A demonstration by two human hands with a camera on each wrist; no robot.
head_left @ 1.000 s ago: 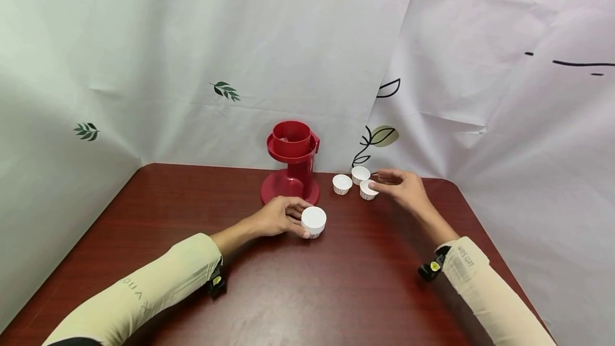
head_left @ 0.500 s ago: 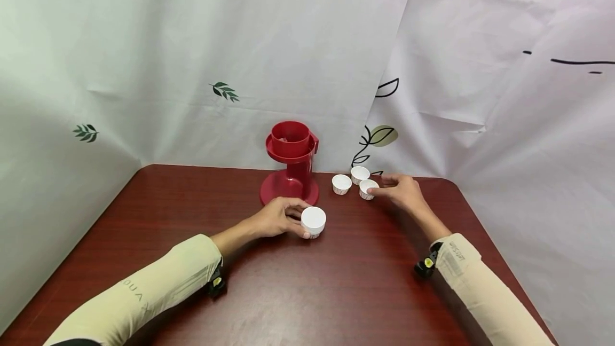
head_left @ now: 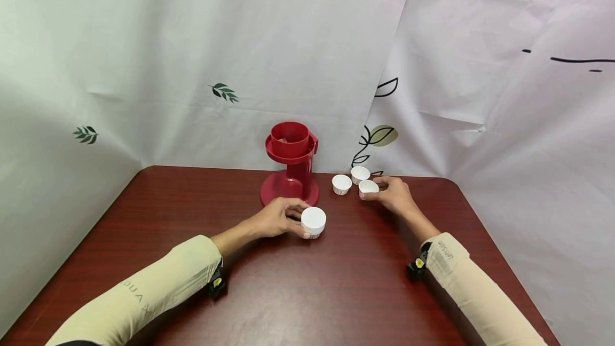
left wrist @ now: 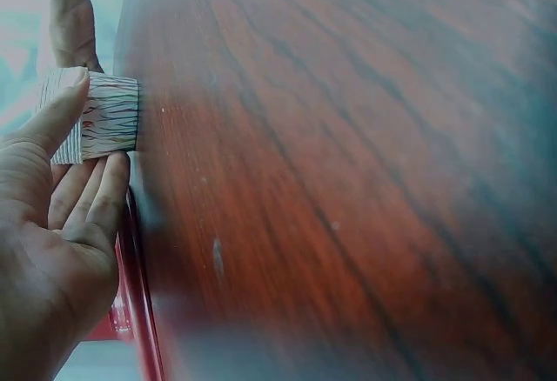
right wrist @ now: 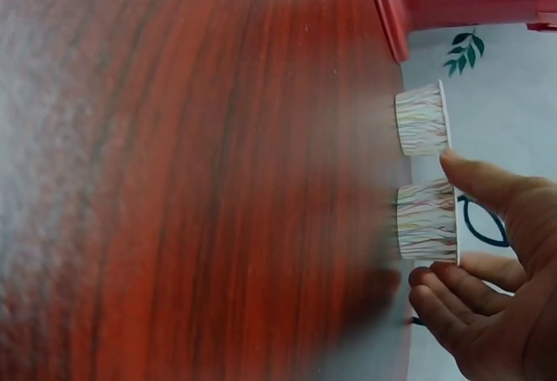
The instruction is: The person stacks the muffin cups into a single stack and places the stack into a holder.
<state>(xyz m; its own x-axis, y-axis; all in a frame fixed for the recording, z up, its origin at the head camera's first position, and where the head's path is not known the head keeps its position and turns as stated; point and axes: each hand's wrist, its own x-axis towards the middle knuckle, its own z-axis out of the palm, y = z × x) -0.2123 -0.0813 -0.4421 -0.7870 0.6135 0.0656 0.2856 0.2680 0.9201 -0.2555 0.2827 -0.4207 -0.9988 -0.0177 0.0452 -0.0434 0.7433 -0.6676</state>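
Observation:
My left hand (head_left: 281, 218) holds a short stack of white paper baking cups (head_left: 314, 221) on the table, thumb in front and fingers behind. Stacked rims and a streaky coloured print show on that stack (left wrist: 103, 113) in the left wrist view. At the back right, my right hand (head_left: 395, 195) pinches the rim of a single paper baking cup (head_left: 368, 187) between thumb and fingers. The same cup (right wrist: 426, 222) stands upright in the right wrist view. Two more baking cups, one on the left (head_left: 341, 185) and one behind (head_left: 360, 175), stand close by.
A red plastic stand (head_left: 290, 186) with a round base and a red cup-shaped top (head_left: 290, 140) rises behind my left hand. Something small and pale lies inside that top. The brown wooden table (head_left: 307, 292) ends at a white printed curtain (head_left: 288, 41).
My right hand has shifted left and closed its thumb and fingers around the nearest single baking cup, whose rim now looks slightly narrowed. My left hand and its stack stay put.

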